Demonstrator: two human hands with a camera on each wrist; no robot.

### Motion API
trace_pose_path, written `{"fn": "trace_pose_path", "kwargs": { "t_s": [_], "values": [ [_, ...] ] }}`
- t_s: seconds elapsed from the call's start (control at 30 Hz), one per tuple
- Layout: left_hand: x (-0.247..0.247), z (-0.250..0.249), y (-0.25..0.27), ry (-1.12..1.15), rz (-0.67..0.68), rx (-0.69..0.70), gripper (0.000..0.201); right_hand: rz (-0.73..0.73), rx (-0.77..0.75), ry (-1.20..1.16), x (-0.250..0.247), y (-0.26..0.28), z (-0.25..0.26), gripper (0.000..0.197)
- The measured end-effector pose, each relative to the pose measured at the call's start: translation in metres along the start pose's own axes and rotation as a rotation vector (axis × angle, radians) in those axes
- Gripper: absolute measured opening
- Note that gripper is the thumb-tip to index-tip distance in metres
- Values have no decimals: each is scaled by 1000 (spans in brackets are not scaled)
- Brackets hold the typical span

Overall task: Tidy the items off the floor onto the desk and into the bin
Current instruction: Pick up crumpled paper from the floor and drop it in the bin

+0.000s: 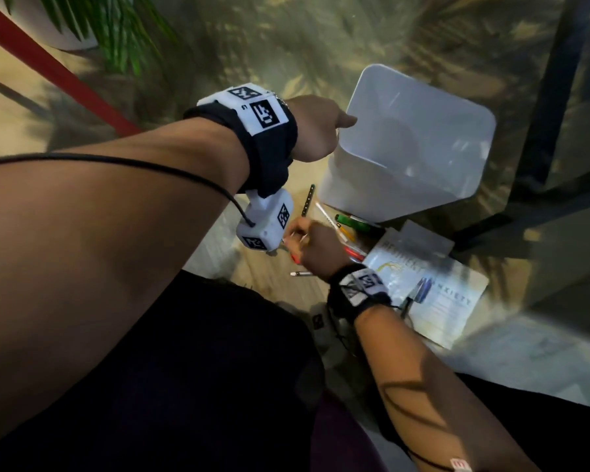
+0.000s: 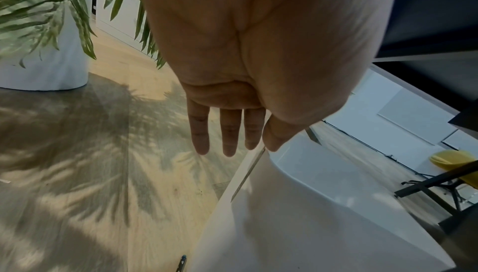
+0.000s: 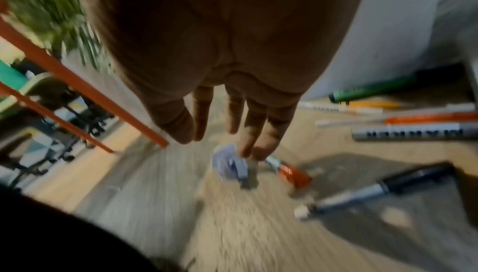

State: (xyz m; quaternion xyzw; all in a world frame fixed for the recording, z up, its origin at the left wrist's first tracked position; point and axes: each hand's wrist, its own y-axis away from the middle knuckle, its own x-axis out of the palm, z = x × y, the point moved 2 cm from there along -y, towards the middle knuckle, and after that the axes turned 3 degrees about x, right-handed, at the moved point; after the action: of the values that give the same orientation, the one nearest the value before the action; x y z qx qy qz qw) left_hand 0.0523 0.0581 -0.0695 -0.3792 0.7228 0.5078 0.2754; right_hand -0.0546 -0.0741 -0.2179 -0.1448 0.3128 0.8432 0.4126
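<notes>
Our right hand [image 3: 227, 96] is low over the wood floor [image 3: 232, 225], fingers [image 3: 234, 117] loosely extended and pointing down, tips at a small crumpled bluish scrap [image 3: 229, 166]; blur means we cannot tell if they pinch it or just touch it. Just beside the scrap lies one red-capped marker [image 3: 289, 171]. Further right lies one black-capped marker [image 3: 383, 190], apart from the red one.

Our left hand [image 2: 248, 72] is at the near rim of the white bin [image 1: 419, 137]: three fingers [image 2: 229, 131] hang straight down outside the wall, thumb over the rim on the inside. Looks relaxed, not clamped.

Near the bin's base we count a cluster on the floor: one green marker [image 1: 353, 221], one yellow pen [image 1: 346, 231], one white pen [image 1: 327, 218], one grey labelled marker [image 3: 413, 133], one orange pen [image 3: 429, 118]. One dark stick with dots [image 1: 308, 201] lies apart, left of the cluster.

One booklet [image 1: 433, 294] lies flat on the floor right of our right wrist, with a grey card [image 1: 423, 236] at its top edge.

One white plant pot [image 2: 44, 67] with green fronds stands on the floor, well apart from the bin. Red frame legs [image 1: 48, 66] cross the far left.
</notes>
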Motion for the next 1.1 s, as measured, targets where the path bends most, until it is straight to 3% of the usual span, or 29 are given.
{"fn": "trace_pose_path", "kwargs": {
  "t_s": [0.1, 0.3, 0.5, 0.6, 0.7, 0.8, 0.9, 1.03, 1.1],
  "values": [
    [-2, 6, 1, 29, -22, 21, 64, 274, 89, 194, 60, -15, -28, 32],
    [4, 9, 4, -12, 32, 30, 64, 507, 181, 431, 108, -44, -41, 71],
    [3, 10, 0, -35, 49, 40, 63, 407, 199, 528, 118, -56, -48, 73],
    [2, 10, 0, -26, 37, 38, 61, 238, 183, 481, 109, -50, -54, 43],
    [-1, 6, 1, -26, 15, 41, 59, -73, 162, 278, 82, -27, -53, 18],
    [-2, 4, -2, 3, -4, 36, 56, -421, 145, 99, 38, 2, -37, 35],
    [-3, 2, -4, 46, -46, 24, 51, -706, 149, -134, -20, 28, -13, 38],
    [-1, -6, -11, 34, -104, 40, 38, -1077, -70, -192, -110, 56, 37, 39],
    [1, -8, -14, 15, -109, 52, 37, -1185, -208, -213, -151, 57, 54, 37]
  ]
}}
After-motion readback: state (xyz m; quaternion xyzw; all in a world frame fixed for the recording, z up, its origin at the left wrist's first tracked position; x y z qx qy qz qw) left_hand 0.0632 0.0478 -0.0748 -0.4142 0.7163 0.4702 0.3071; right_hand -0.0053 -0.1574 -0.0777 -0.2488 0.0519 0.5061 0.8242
